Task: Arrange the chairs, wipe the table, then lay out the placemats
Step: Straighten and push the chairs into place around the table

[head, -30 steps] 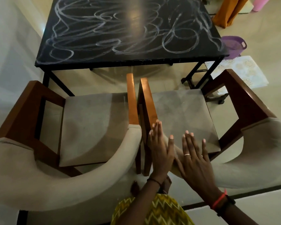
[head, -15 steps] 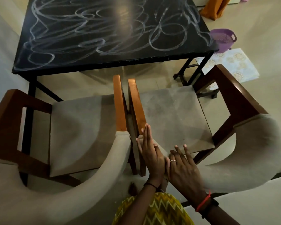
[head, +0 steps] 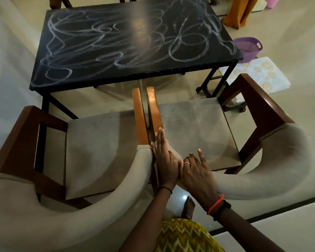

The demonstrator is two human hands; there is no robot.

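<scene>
Chairs, pair: left chair (head: 98,151) and right chair (head: 195,130), wooden arms, grey seats, curved padded backs. Set side by side on the floor, facing the near edge of the table (head: 91,44), seats not yet under it; inner armrests almost parallel, just apart, with a narrow gap between. Left hand (head: 165,157), fingers straight and together, pressed flat along the inner arm of the right chair where wood meets padding; probably placed so to nudge or square that chair against its neighbour. Right hand (head: 195,171) laid on the same chair's padded back, touching the left hand, one finger out straight, the others bent over the padding; cannot tell whether gripping or only resting. Both hands on one chair: suggests steering it, not lifting. Table top covered in white chalk-like scribbles (head: 116,33), unwiped; wiping step judged pending. Placemats (head: 258,73), pale, patterned, lying on the floor beyond the table's near right corner, near a purple basket (head: 247,48); presumably kept off the top until it is clean. Bare foot (head: 188,206) on the floor behind the chairs.
</scene>
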